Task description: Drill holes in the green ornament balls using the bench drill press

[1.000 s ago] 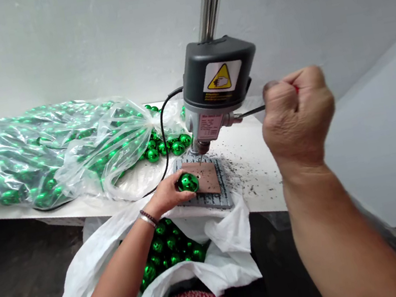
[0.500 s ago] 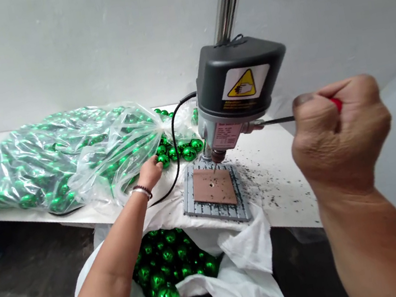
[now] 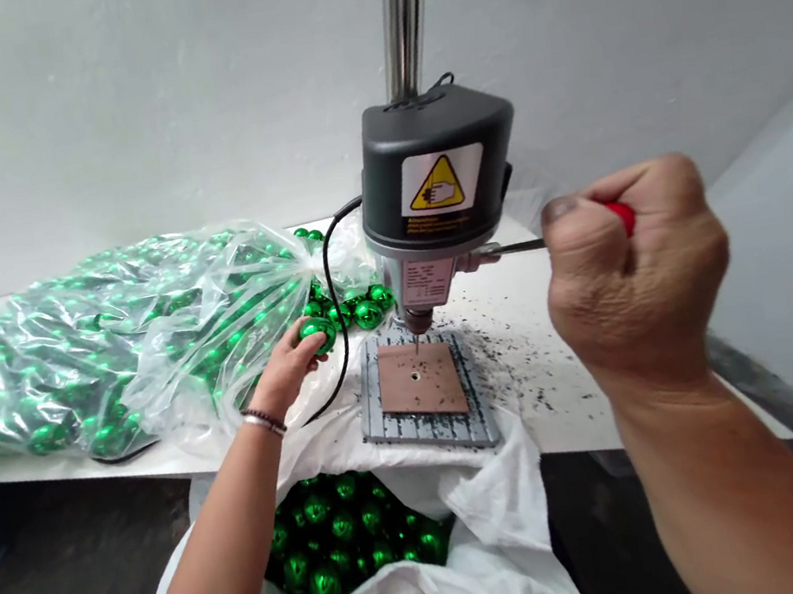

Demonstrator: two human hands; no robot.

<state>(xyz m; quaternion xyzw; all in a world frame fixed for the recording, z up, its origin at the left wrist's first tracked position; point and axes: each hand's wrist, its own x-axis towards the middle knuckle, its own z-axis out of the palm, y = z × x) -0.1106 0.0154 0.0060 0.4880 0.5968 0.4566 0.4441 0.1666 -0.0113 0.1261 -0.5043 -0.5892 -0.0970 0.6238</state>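
Note:
My left hand (image 3: 288,366) grips a shiny green ball (image 3: 319,334) between thumb and fingers, beside the black cable. My right hand (image 3: 632,273) is wrapped round the red-ended lever (image 3: 519,246) on the right side of the drill press (image 3: 439,178). Under the drill bit, a brown square plate (image 3: 424,396) with a small hole lies on the grey grooved base (image 3: 425,426). The bit is above the plate, just behind the hole. Several more green balls (image 3: 367,314) sit behind my left hand, near the bag's mouth.
A large clear bag (image 3: 170,304) of green balls covers the left of the white table (image 3: 522,317). Dark shavings are scattered around the base. At the front edge hangs an open white sack (image 3: 495,524) with green balls inside. A wall stands behind.
My left hand has picked up a green ball and drawn it slightly toward the drill press. My right hand still holds the lever. The whole view has shifted a little.

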